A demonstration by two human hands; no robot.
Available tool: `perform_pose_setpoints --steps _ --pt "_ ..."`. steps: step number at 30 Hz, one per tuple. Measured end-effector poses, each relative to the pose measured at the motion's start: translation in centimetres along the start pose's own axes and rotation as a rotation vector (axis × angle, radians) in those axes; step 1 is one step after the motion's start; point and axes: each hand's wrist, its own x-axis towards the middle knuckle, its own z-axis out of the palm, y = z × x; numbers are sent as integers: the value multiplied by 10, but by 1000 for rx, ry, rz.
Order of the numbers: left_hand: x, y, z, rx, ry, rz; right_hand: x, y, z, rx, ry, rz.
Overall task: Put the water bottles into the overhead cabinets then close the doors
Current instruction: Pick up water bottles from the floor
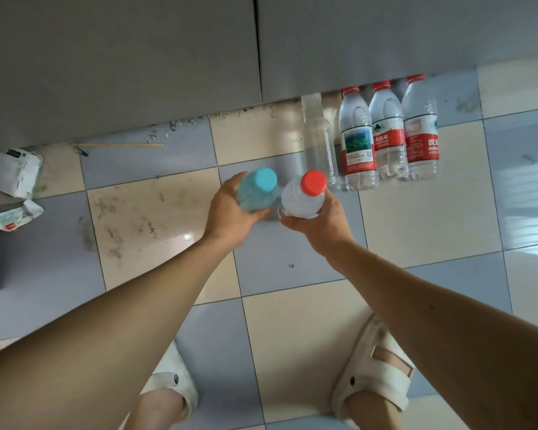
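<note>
My left hand [230, 209] grips a blue-tinted bottle with a turquoise cap [258, 189], seen from above. Beside it my right hand [320, 221] grips a clear water bottle with a red cap [306, 193]; the two bottles nearly touch. On the tiled floor beyond stand a clear bottle without label [319, 141] and three red-capped, red-labelled water bottles [356, 141], [389, 131], [421, 128] in a row against the grey cabinet front [121, 57]. The cabinet doors in view are closed, with a dark seam between them.
Crumpled white packaging [13, 172] and a small wrapper [17, 215] lie on the floor at the left, with a yellow stick [118, 145] and debris along the cabinet base. My feet in white sandals [376, 367] stand on the checkered tiles below.
</note>
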Motion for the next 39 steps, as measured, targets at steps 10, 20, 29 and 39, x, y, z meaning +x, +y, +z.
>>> perform_pose_setpoints --steps 10,20,29,39 --pt "-112 105 -45 -19 -34 -100 -107 -85 -71 -87 -58 -6" --pt "-213 274 -100 -74 13 22 -227 -232 -156 -132 -45 -182" --pt "-336 404 -196 -147 133 141 -376 -377 -208 -107 21 -244" --pt "-416 527 -358 -290 230 453 -511 -567 -186 9 -10 -544"
